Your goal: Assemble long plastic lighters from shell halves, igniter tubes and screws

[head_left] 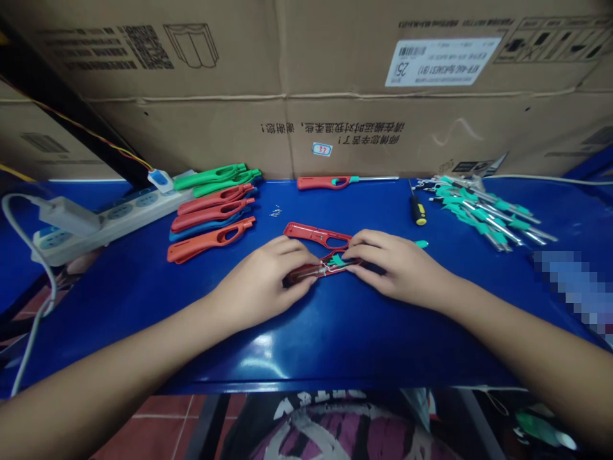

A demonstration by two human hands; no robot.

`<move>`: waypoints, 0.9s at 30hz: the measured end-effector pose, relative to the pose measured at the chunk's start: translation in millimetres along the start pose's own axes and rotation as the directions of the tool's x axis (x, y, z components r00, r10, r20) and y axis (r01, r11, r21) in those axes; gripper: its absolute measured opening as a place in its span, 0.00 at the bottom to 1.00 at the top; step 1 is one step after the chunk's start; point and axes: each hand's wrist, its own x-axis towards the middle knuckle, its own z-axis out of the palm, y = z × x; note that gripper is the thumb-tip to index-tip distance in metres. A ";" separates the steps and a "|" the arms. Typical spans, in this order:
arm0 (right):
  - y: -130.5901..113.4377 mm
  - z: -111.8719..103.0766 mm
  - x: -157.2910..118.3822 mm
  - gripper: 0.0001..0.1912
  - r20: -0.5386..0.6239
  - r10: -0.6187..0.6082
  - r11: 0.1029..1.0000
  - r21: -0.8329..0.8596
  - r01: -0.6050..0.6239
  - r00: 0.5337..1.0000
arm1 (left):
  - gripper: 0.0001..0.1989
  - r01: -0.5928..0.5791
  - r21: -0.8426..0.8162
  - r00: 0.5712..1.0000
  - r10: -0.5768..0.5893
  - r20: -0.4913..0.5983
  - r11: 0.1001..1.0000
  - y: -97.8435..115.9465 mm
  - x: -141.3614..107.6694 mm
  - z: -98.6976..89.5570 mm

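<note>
Near the middle of the blue table, my left hand (271, 278) grips the left end of an open red lighter body (330, 266), fingers on top and thumb below. My right hand (395, 262) pinches its right end, where a teal part (336, 260) and thin white wires show inside the shell. Just behind lies a second red shell half (313, 234), its inner side up, with its right end close to my right fingertips. A teal tip (422, 244) shows beyond my right hand.
Green, red, blue and orange lighter bodies (211, 211) lie at left beside a power strip (119, 211). Small screws (276, 211), a red lighter (323, 183), a screwdriver (417, 209) and several metal rods with teal parts (488, 211) lie behind. A cardboard box (215, 115) stands at the back.
</note>
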 end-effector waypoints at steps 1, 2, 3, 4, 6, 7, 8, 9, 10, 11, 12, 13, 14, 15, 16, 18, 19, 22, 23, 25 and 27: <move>-0.2 0.7 -0.2 0.08 0.018 0.016 1.000 0.019 -0.016 1.000 | 0.11 -0.032 0.005 0.999 0.031 0.013 0.999 0.0 0.0 2.6; -0.3 1.3 -0.3 0.07 0.034 0.033 0.999 0.038 -0.034 0.999 | 0.11 -0.054 0.006 0.998 0.054 0.029 0.999 -0.4 0.0 5.5; -0.4 1.7 -0.5 0.06 0.044 0.048 0.997 0.055 -0.050 0.998 | 0.12 -0.066 0.002 0.997 0.066 0.041 0.998 -1.0 -0.1 8.4; -0.5 1.8 -0.6 0.05 0.050 0.061 0.995 0.071 -0.064 0.997 | 0.13 -0.071 -0.007 0.996 0.072 0.050 0.997 -1.8 -0.2 11.2; -0.5 1.4 -0.7 0.05 0.058 0.067 0.993 0.095 -0.073 0.996 | 0.14 -0.079 -0.031 0.995 0.080 0.054 0.996 -3.7 -0.5 15.9; -0.5 0.8 -0.8 0.05 0.062 0.063 0.992 0.101 -0.069 0.996 | 0.14 -0.082 -0.039 0.995 0.084 0.050 0.996 -4.6 -0.8 17.6; -0.4 0.2 -0.8 0.05 0.069 0.055 0.993 0.104 -0.062 0.996 | 0.14 -0.087 -0.043 0.995 0.089 0.046 0.995 -5.3 -1.0 18.8; -0.2 -0.5 -0.9 0.05 0.079 0.045 0.993 0.104 -0.053 0.996 | 0.14 -0.091 -0.042 0.995 0.093 0.047 0.995 -5.8 -1.2 19.5; 0.0 -1.2 -1.1 0.05 0.089 0.037 0.994 0.103 -0.046 0.995 | 0.15 -0.095 -0.037 0.994 0.097 0.046 0.995 -6.0 -1.5 19.8; 0.3 -1.8 -1.3 0.05 0.099 0.032 0.994 0.103 -0.042 0.995 | 0.15 -0.100 -0.030 0.994 0.101 0.047 0.995 -5.9 -1.7 19.9; 0.6 -2.2 -1.5 0.05 0.106 0.030 0.993 0.107 -0.041 0.994 | 0.16 -0.104 -0.021 0.993 0.105 0.050 0.994 -5.7 -1.9 19.8; 0.9 -2.4 -1.6 0.06 0.109 0.029 0.993 0.114 -0.041 0.994 | 0.16 -0.107 -0.011 0.993 0.107 0.054 0.994 -5.3 -2.1 19.7; 1.3 -2.2 -1.7 0.05 0.106 0.030 0.991 0.125 -0.043 0.994 | 0.17 -0.106 0.000 0.993 0.106 0.060 0.994 -4.8 -2.2 19.6; 1.7 -1.7 -1.8 0.05 0.095 0.033 0.989 0.139 -0.046 0.995 | 0.17 -0.103 0.009 0.992 0.103 0.070 0.995 -4.4 -2.2 19.5; 2.2 -0.9 -1.7 0.05 0.080 0.040 0.987 0.152 -0.052 0.996 | 0.18 -0.101 0.017 0.992 0.099 0.081 0.995 -4.2 -2.2 19.5; 3.3 1.0 -1.2 0.03 0.046 0.063 0.981 0.181 -0.070 0.997 | 0.19 -0.098 0.030 0.990 0.094 0.101 0.995 -4.2 -2.1 19.8; 4.1 1.9 -0.9 0.01 0.030 0.074 0.977 0.197 -0.079 0.997 | 0.19 -0.101 0.036 0.989 0.096 0.108 0.994 -4.5 -2.0 19.9; 6.8 3.1 -0.1 0.01 0.015 0.074 0.969 0.235 -0.075 0.997 | 0.21 -0.117 0.064 0.987 0.109 0.115 0.991 -5.8 -1.7 19.4; 7.8 2.8 0.0 0.02 0.017 0.066 0.967 0.246 -0.068 0.998 | 0.21 -0.126 0.078 0.986 0.116 0.120 0.989 -6.0 -1.6 18.9; 9.6 1.6 0.2 0.03 0.031 0.060 0.962 0.266 -0.066 0.998 | 0.22 -0.148 0.114 0.982 0.132 0.136 0.982 -5.8 -1.2 17.6; 11.0 0.0 0.3 0.04 0.038 0.072 0.960 0.270 -0.079 0.997 | 0.22 -0.170 0.156 0.976 0.144 0.164 0.973 -4.7 -0.9 16.3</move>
